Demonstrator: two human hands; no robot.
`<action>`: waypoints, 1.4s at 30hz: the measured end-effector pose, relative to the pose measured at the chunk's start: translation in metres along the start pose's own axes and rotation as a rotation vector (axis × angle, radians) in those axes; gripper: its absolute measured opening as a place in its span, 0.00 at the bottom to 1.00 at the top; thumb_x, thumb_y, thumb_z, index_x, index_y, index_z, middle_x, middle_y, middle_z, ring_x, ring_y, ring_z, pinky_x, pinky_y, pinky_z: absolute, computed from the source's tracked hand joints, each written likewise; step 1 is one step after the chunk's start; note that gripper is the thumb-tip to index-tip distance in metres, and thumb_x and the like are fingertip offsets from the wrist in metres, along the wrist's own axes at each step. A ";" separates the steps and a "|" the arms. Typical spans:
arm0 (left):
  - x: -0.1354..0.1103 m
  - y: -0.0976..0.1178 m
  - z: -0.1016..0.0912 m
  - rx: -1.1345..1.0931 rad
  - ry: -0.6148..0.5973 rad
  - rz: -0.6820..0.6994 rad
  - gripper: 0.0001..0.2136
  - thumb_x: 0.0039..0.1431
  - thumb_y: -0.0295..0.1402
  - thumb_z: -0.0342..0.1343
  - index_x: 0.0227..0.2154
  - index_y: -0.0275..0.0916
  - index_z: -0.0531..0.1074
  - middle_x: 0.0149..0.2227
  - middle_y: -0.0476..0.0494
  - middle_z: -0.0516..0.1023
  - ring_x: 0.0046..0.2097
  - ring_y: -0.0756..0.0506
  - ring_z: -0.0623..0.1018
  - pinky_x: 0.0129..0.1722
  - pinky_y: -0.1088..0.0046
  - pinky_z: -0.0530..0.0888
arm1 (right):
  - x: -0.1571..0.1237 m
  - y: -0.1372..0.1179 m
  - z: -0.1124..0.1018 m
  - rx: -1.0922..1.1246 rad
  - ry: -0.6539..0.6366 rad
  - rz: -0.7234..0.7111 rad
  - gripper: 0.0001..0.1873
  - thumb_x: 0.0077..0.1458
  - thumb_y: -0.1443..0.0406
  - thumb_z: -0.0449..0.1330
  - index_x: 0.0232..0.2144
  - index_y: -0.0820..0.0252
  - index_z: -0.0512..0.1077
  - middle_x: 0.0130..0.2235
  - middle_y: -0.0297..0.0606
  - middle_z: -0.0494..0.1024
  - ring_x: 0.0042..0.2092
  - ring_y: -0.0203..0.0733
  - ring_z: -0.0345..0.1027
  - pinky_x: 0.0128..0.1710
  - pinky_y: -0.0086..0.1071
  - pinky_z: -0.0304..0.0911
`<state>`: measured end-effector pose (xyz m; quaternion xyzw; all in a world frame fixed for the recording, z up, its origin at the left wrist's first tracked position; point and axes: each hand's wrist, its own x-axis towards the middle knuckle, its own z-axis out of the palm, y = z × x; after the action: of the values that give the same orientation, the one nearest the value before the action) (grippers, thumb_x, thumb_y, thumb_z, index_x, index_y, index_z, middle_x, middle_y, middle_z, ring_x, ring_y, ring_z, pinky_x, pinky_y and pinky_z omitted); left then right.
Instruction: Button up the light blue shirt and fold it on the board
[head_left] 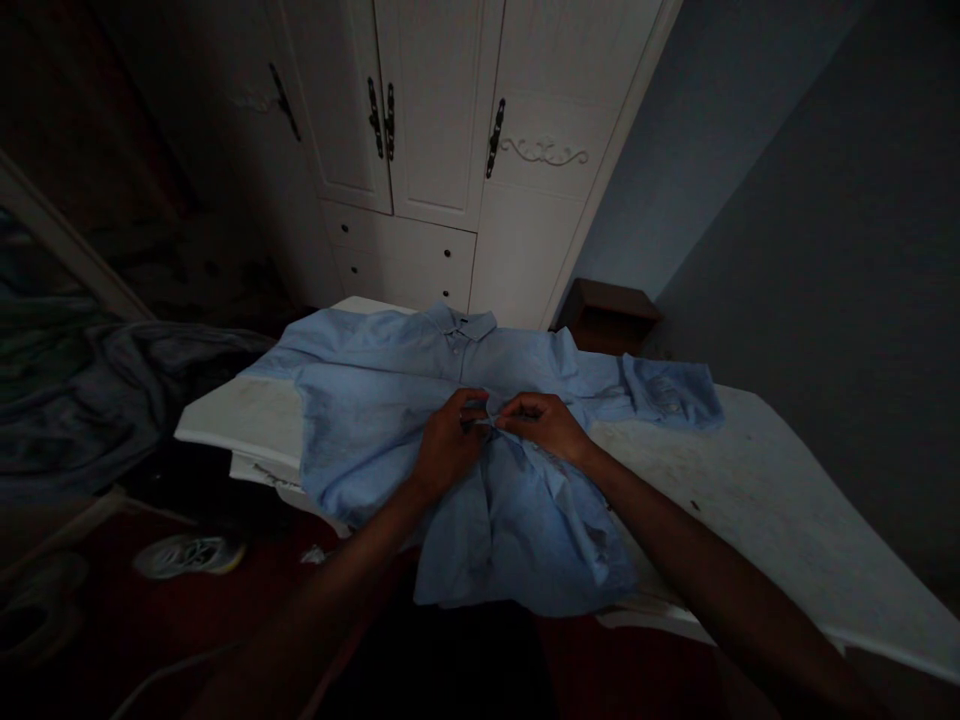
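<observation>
A light blue collared shirt (367,400) lies spread on a white table (690,470), collar at the far side and lower hem hanging over the near edge. One sleeve reaches out to the right, the other to the left. At the middle of the shirt front, my left hand (452,440) pinches the placket edge. My right hand (546,425) grips the cloth just beside it, fingertips nearly touching the left ones. The fabric is bunched up between them. Whether a button sits between the fingers is too small to make out.
A white wardrobe (427,120) with dark handles stands behind the table. A small brown cabinet (611,305) is by the wall. Grey cloth (150,400) is heaped at the left. A shoe (187,556) lies on the red floor at lower left.
</observation>
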<state>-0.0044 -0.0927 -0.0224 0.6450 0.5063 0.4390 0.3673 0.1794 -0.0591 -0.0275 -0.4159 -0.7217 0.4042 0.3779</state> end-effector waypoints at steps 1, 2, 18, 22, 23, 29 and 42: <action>0.000 0.000 0.000 -0.001 -0.005 0.001 0.17 0.53 0.20 0.55 0.46 0.41 0.69 0.39 0.45 0.81 0.42 0.45 0.80 0.43 0.67 0.75 | 0.000 0.000 0.001 -0.026 0.015 -0.013 0.12 0.48 0.56 0.66 0.28 0.59 0.77 0.30 0.35 0.80 0.34 0.39 0.73 0.38 0.31 0.66; 0.000 0.001 0.000 0.000 -0.010 0.003 0.17 0.54 0.21 0.55 0.46 0.41 0.69 0.40 0.45 0.81 0.43 0.45 0.80 0.43 0.67 0.75 | -0.001 0.001 0.002 -0.049 0.028 -0.024 0.11 0.49 0.57 0.66 0.29 0.59 0.77 0.31 0.35 0.80 0.34 0.39 0.74 0.38 0.32 0.67; 0.001 -0.003 0.004 -0.070 0.021 -0.008 0.09 0.50 0.26 0.60 0.34 0.41 0.68 0.33 0.49 0.79 0.38 0.45 0.80 0.38 0.69 0.73 | 0.003 -0.005 0.006 -0.217 0.064 -0.120 0.08 0.55 0.62 0.59 0.30 0.59 0.77 0.33 0.35 0.80 0.37 0.40 0.74 0.41 0.31 0.66; 0.003 -0.007 0.002 -0.128 0.042 0.000 0.07 0.48 0.28 0.61 0.29 0.39 0.67 0.30 0.51 0.76 0.33 0.48 0.78 0.34 0.73 0.71 | 0.004 -0.010 0.005 -0.214 0.037 -0.130 0.10 0.57 0.60 0.58 0.32 0.59 0.77 0.33 0.35 0.80 0.38 0.40 0.74 0.42 0.31 0.66; 0.004 -0.007 0.002 -0.143 0.046 -0.004 0.07 0.48 0.29 0.61 0.28 0.39 0.67 0.28 0.52 0.75 0.32 0.49 0.77 0.33 0.74 0.71 | 0.004 -0.012 0.004 -0.214 0.028 -0.129 0.10 0.57 0.60 0.58 0.32 0.59 0.77 0.34 0.35 0.80 0.38 0.40 0.74 0.42 0.31 0.66; 0.006 -0.008 0.001 -0.245 0.058 -0.010 0.09 0.46 0.32 0.61 0.26 0.39 0.65 0.25 0.53 0.71 0.29 0.51 0.73 0.30 0.76 0.69 | -0.001 -0.011 0.007 -0.296 0.052 -0.211 0.13 0.61 0.61 0.56 0.45 0.56 0.76 0.39 0.38 0.79 0.42 0.41 0.72 0.46 0.35 0.66; 0.005 -0.010 0.002 -0.226 0.064 0.036 0.07 0.50 0.31 0.59 0.28 0.39 0.64 0.26 0.52 0.71 0.30 0.50 0.74 0.31 0.75 0.69 | -0.005 0.000 0.004 -0.432 -0.054 -0.520 0.16 0.64 0.58 0.55 0.50 0.53 0.75 0.44 0.41 0.73 0.46 0.42 0.69 0.47 0.38 0.68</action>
<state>-0.0052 -0.0858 -0.0317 0.5939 0.4535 0.5202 0.4136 0.1780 -0.0645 -0.0299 -0.2775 -0.8823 0.1432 0.3522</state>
